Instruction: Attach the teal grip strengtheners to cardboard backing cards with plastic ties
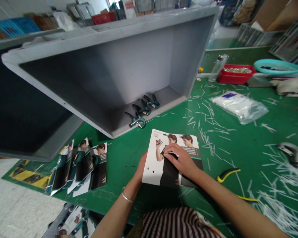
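From afar I am seeing a slim, shiny silver bangle (126, 195) circling the left wrist (131, 189), while a dark maroon-brown garment (176, 224) with narrow pale stripes is showing a white-and-orange patch (206, 223) toward its right side, and both forearms (220, 195) are appearing bare.

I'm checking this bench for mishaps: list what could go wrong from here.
The carded grips lie near the green table's edge and might get knocked off. The right forearm passes close by the yellow pliers and could bump them. Loose white strips might catch behind the printed card in the left hand.
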`<state>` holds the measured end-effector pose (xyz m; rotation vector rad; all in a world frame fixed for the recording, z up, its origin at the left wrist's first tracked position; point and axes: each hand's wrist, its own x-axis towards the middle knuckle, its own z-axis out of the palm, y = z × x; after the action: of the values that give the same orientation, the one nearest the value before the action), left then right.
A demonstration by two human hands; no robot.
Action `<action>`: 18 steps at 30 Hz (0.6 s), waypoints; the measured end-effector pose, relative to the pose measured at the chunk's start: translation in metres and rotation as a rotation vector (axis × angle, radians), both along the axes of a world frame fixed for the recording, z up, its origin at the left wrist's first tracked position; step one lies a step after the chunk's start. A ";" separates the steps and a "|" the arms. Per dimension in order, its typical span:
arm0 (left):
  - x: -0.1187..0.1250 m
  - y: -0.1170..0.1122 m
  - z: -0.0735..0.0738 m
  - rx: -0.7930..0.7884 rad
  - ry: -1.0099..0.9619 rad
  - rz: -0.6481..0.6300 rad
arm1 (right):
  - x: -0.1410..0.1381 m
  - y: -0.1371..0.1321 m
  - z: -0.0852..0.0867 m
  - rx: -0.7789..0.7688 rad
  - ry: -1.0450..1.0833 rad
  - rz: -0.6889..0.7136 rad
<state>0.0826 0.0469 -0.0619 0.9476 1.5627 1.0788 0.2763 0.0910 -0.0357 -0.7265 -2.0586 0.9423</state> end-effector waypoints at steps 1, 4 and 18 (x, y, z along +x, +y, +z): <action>-0.002 -0.002 0.003 0.018 0.028 -0.006 | 0.000 0.001 0.001 -0.008 -0.001 0.003; -0.008 -0.013 0.011 0.080 0.197 -0.119 | 0.002 0.003 0.003 -0.076 -0.005 0.019; 0.006 -0.036 0.017 0.150 0.116 -0.139 | 0.008 0.001 0.005 -0.099 -0.040 0.052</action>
<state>0.0884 0.0104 -0.0450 1.2217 1.5000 1.0701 0.2848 0.0916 -0.0308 -0.7529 -2.0864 1.0735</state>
